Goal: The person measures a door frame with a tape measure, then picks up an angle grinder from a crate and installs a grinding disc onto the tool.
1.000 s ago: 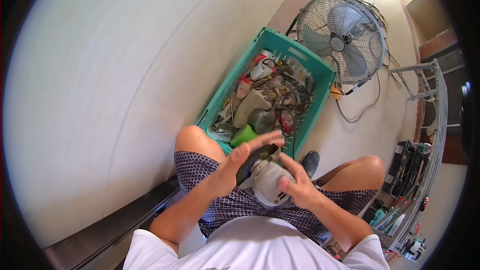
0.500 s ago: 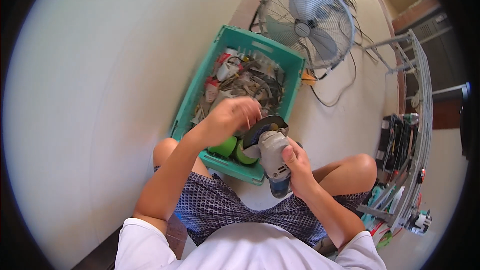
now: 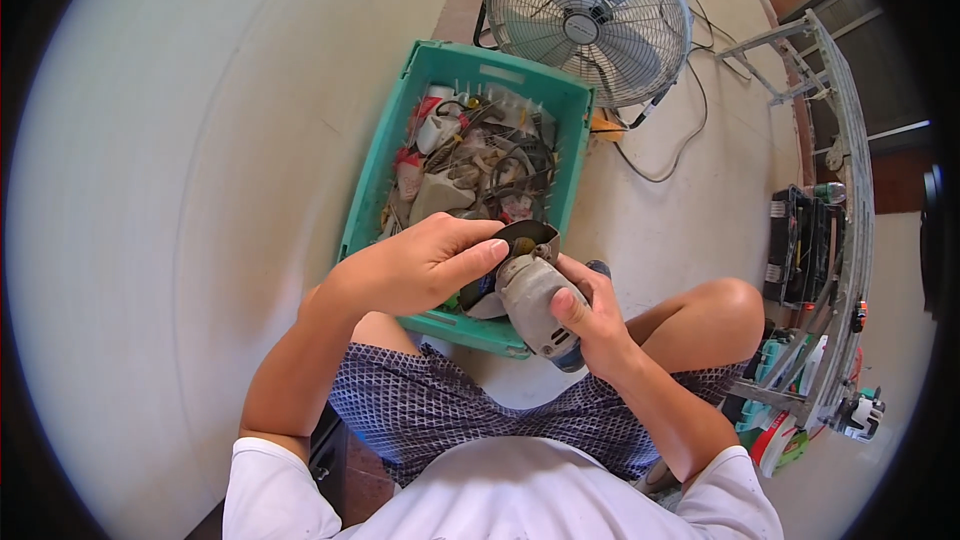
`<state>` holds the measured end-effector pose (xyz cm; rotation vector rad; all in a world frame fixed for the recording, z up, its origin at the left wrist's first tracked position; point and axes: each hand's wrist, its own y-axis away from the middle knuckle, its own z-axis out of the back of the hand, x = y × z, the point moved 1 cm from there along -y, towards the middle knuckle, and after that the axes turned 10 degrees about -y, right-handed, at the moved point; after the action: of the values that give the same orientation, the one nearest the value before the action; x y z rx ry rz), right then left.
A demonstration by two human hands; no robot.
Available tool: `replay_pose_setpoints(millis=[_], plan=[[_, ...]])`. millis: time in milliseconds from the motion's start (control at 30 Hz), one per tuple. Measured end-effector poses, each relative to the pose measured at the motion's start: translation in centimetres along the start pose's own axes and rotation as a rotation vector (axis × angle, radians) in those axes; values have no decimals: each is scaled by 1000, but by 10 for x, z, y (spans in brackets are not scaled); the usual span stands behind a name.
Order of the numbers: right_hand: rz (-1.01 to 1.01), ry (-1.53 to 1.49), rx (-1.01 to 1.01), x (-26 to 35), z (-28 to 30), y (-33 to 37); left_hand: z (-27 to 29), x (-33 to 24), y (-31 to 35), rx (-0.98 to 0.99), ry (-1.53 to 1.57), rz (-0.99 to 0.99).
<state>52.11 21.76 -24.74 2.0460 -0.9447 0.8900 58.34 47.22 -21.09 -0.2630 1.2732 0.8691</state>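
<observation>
An angle grinder (image 3: 538, 305) with a grey metal head and a blue body is held over the near end of a green crate (image 3: 360, 208). My right hand (image 3: 598, 325) wraps around its head and body from the right, thumb on top. My left hand (image 3: 425, 262) is closed at the dark round disc (image 3: 528, 232), its thumb lying along the near face. The other fingertips are partly hidden behind the disc's edge. Inside the crate lies a jumble of parts, with a white plastic piece (image 3: 438, 132) and a beige piece (image 3: 440, 196) among them.
A large floor fan (image 3: 582, 28) stands beyond the crate, its black cable (image 3: 690, 145) curving over the floor. To the right are a metal ladder (image 3: 850, 190) and a black tool case (image 3: 792, 245). My bent legs flank the crate's near end.
My left hand has come from above the crate onto the grinder's disc. The grinder has tilted, its body now pointing more to the lower right. The view has shifted slightly.
</observation>
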Motion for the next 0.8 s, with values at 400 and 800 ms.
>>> replay_pose_setpoints(millis=[400,800], plan=[[-68,-84,-33,-13,11,1,-20,35,-11,-102,240,-132],[-38,-122,24,-9,15,-8,-25,46,-13,-124,727,118]])
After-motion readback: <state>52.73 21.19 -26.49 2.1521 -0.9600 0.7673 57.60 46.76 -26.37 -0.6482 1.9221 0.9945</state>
